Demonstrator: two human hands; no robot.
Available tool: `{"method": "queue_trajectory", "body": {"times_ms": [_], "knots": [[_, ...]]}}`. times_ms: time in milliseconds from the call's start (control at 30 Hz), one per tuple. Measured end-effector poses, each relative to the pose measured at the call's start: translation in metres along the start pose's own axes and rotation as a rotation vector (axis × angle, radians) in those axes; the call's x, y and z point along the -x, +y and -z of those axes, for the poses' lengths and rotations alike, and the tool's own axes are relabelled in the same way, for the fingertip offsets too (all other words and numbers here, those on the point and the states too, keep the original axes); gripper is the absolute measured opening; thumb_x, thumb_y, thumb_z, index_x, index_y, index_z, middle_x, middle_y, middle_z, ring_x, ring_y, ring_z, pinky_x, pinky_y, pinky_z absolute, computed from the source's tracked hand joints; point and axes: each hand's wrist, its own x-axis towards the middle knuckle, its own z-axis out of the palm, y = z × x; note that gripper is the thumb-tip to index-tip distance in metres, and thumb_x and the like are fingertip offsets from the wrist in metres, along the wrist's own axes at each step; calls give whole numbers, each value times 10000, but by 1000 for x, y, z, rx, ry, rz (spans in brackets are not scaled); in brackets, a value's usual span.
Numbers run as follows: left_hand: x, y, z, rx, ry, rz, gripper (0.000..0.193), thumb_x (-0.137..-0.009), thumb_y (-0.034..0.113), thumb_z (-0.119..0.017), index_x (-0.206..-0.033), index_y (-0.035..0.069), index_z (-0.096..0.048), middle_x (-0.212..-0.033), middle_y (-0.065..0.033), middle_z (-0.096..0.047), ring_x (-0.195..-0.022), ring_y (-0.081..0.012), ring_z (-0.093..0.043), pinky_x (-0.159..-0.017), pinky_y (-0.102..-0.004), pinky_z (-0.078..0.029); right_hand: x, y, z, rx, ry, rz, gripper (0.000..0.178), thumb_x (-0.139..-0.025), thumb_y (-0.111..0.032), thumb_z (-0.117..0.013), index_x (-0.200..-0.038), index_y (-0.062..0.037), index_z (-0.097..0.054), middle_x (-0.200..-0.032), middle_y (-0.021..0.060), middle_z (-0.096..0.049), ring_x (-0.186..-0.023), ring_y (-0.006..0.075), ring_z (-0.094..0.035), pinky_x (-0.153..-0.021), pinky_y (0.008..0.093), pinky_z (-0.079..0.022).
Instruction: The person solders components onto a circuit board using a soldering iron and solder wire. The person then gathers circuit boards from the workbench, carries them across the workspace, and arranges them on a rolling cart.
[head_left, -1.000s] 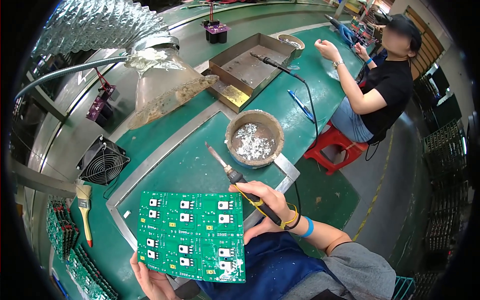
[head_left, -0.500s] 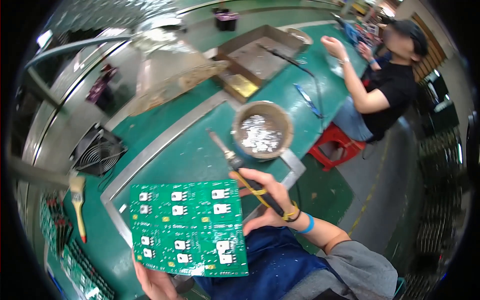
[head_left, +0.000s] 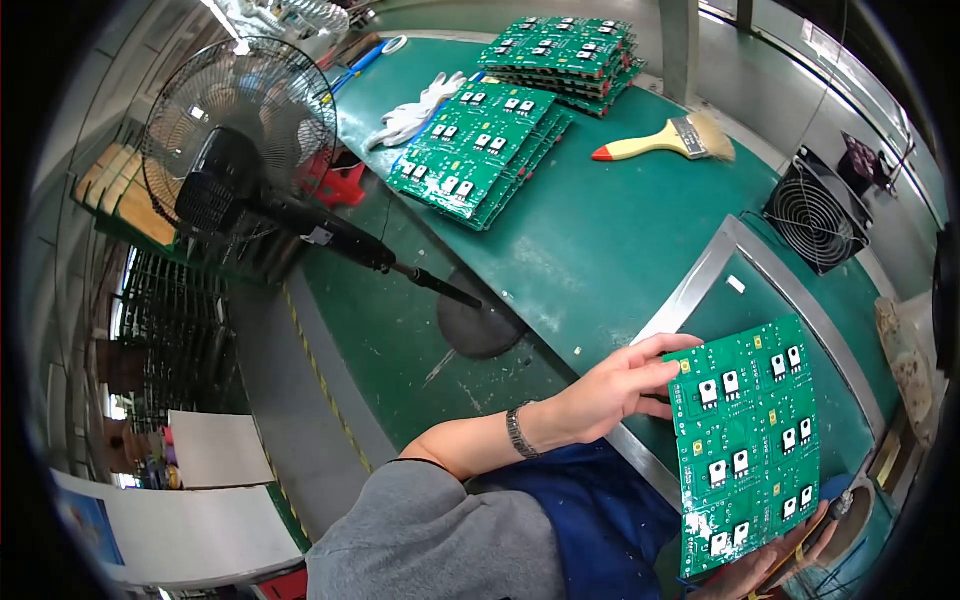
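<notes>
My left hand (head_left: 625, 388), with a metal watch band at its wrist, pinches the upper left edge of a green circuit board (head_left: 750, 440). Pairs of black, silver-backed components stand in rows on the board, which is tilted up facing me. At its lower right edge is my right hand (head_left: 765, 565), partly hidden by the board. A soldering iron (head_left: 838, 508) with a dark handle and yellow band is held in that hand. Two stacks of similar boards, a nearer stack (head_left: 480, 150) and a farther stack (head_left: 560, 50), lie on the green table (head_left: 600, 240).
A brush (head_left: 665, 140) and a small black square fan (head_left: 815, 215) lie beyond the metal strip (head_left: 690, 275) on the table. White gloves (head_left: 420, 112) rest near the stacks. A black pedestal fan (head_left: 240, 150) stands on the floor at left. A round pot (head_left: 862, 510) is partly visible at lower right.
The view has swung left, bringing the board stacks and pedestal fan into sight. My left hand has gone from the board's lower left corner to its upper left edge. The iron stays in my right hand.
</notes>
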Motion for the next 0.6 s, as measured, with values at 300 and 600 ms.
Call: {"method": "queue_trajectory", "body": {"times_ms": [300, 600], "knots": [[-4, -2, 0, -1, -8, 13, 456, -984, 282, -440, -1373, 60, -355, -1248, -54, -520, -1107, -153, -536, -927, -365, -459, -12, -29, -5, 461, -76, -149, 584, -989, -439, -294, -1484, -150, -183, -1560, 45, -110, -1440, 189, 0, -1133, 525, 8], [1, -4, 4, 22, -28, -5, 436, -988, 253, -431, -1370, 56, -358, -1236, -58, -526, -1111, -152, -537, -932, -365, -466, -15, -47, -16, 440, -16, -216, 563, -992, -404, -292, -1476, -131, -207, -1551, 91, -132, -1439, 205, -29, -1134, 529, 23]]}}
